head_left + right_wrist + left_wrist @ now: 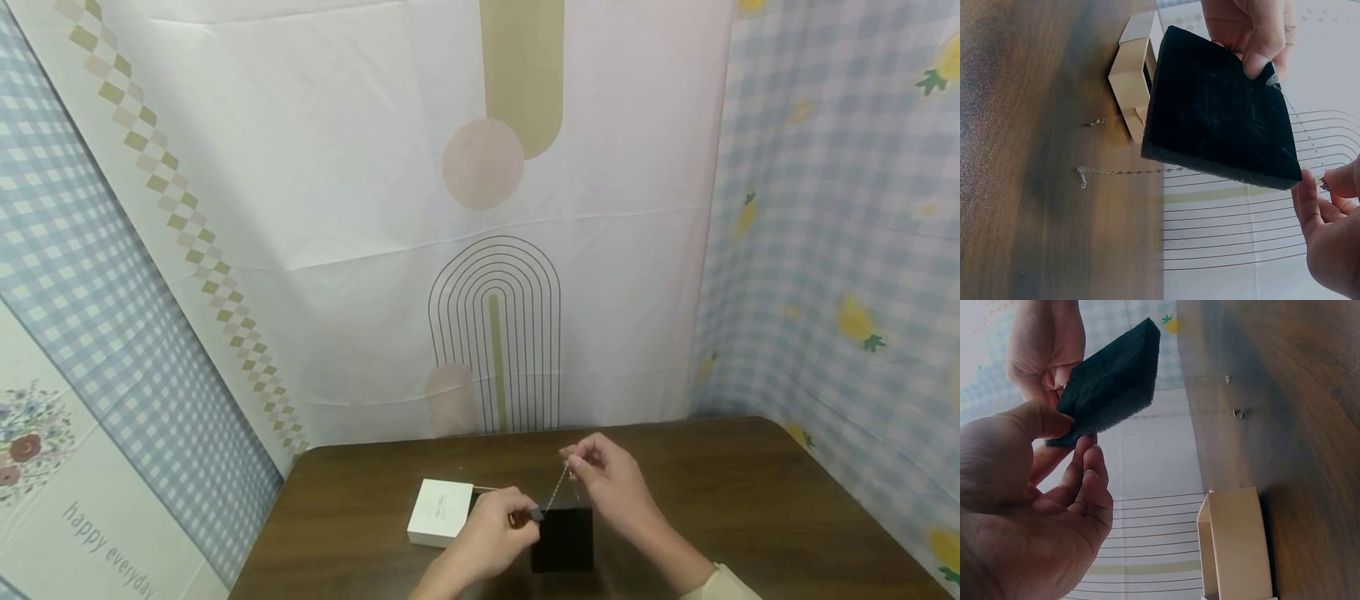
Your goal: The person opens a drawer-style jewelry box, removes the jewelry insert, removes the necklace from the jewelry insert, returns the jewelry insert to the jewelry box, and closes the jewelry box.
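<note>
In the head view my left hand (495, 527) pinches the corner of a thin black foam pad (562, 542), thumb on its face in the right wrist view. A fine silver chain (1305, 128) runs from the lifted grey corner of the pad to my right hand (611, 485), whose thumb and fingertips pinch it at a small dark ornament (1324, 183). Another length of chain (1129, 172) shows past the pad's lower edge, with a small silver clasp (1082, 177) at its end. The pad hides part of the chain.
Left of the pad, a white box lid (441, 510) with small print stands on the brown wooden table (352, 517); my left hand partly covers the box. Its beige tray (1238, 544) appears partly pulled out. Printed cloths (360, 333) hang behind and beside the table.
</note>
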A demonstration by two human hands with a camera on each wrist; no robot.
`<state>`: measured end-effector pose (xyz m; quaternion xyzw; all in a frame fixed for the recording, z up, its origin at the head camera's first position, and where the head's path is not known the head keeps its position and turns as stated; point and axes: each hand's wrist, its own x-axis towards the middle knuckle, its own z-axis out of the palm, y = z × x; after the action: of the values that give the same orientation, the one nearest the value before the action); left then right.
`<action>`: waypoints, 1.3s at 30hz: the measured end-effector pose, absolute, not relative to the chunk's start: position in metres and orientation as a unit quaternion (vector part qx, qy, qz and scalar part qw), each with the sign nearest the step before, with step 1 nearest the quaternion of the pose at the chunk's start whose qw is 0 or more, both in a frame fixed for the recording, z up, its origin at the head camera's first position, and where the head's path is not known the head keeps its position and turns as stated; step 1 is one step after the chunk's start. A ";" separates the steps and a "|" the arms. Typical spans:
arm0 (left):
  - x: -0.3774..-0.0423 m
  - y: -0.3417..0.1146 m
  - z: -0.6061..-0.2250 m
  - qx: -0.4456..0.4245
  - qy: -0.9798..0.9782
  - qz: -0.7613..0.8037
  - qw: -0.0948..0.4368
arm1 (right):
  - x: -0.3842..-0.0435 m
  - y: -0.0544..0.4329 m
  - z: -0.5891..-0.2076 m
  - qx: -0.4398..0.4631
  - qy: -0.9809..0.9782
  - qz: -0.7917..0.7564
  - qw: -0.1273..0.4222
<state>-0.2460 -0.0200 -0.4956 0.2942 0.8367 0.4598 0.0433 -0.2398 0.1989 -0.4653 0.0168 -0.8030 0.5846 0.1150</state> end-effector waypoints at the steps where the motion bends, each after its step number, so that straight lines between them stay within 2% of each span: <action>1: -0.246 -0.020 -0.496 0.296 0.836 0.459 0.045 | -0.240 0.199 -0.465 0.019 -0.803 0.584 0.117; 19: -0.248 -0.024 -0.499 0.310 0.839 0.444 0.060 | -0.249 0.208 -0.448 0.042 -0.810 0.558 0.175; 39: -0.256 -0.046 -0.503 0.278 0.855 0.436 0.041 | -0.259 0.243 -0.435 -0.014 -0.819 0.512 0.259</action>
<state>-0.2558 -0.0459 -0.5028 0.2779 0.8552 0.4356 0.0408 -0.2586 0.2430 -0.4350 -0.0137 -0.8187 0.5123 0.2590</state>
